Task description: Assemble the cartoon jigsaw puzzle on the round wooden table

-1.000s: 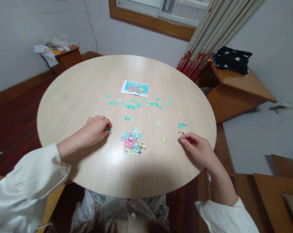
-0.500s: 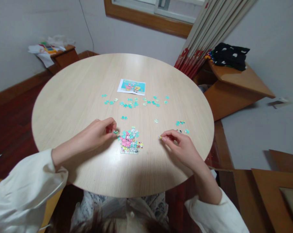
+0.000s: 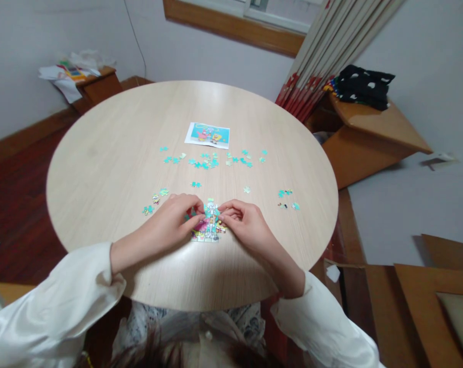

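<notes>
A partly assembled jigsaw puzzle (image 3: 210,227) lies near the table's front edge, showing a pink figure and a pale standing figure. My left hand (image 3: 180,217) covers its left side, with thumb and curled fingers pressed on the joined pieces. At the right edge, my right hand (image 3: 245,220) is closed in a pinch on a small puzzle piece, mostly hidden by the fingertips. Yellow-patterned joined pieces (image 3: 222,230) jut out just below those fingertips. Left of my left hand are a loose yellow-faced piece (image 3: 156,199) and teal pieces (image 3: 147,210).
A printed reference picture (image 3: 208,135) lies farther back on the round table (image 3: 101,153). Several loose teal and pale pieces (image 3: 204,164) are spread in front of it. More pieces (image 3: 285,193) sit to the right, and a single pale piece (image 3: 247,189) lies mid-table.
My left hand has moved right onto the puzzle, uncovering loose pieces at its left. My right hand has brought its small piece left to the puzzle's right edge.
</notes>
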### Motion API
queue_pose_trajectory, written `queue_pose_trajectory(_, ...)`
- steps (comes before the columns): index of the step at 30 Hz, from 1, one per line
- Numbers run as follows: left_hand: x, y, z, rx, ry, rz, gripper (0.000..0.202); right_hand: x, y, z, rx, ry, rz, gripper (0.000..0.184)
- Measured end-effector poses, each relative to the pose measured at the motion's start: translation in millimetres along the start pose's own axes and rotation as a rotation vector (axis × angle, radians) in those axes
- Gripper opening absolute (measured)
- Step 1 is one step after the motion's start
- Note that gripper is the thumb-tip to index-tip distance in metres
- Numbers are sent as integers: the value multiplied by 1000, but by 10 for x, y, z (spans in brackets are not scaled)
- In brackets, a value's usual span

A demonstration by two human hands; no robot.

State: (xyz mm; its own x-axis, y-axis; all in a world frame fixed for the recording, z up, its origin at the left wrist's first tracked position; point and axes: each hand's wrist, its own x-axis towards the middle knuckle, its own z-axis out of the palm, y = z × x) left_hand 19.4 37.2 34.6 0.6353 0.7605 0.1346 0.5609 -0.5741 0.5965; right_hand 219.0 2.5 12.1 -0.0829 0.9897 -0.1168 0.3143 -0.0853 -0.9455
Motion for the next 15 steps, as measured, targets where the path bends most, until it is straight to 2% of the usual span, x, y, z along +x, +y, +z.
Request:
queue_pose_trajectory(4, -215, -14, 81, 173, 4, 284, 24, 28, 43, 22, -40, 15, 21, 5)
queue_pose_trajectory(6, -302, -12, 155, 234, 11, 360, 29, 38, 36, 28, -74, 13, 19, 6)
queue_pose_trajectory(10, -389, -21, 286, 319, 26, 396, 31, 49, 25, 23, -144, 12, -16, 8)
queue_pose_trajectory(15, -391, -18, 305, 357, 33, 412, 31, 46, 14, 30, -314, 57, -84, 10)
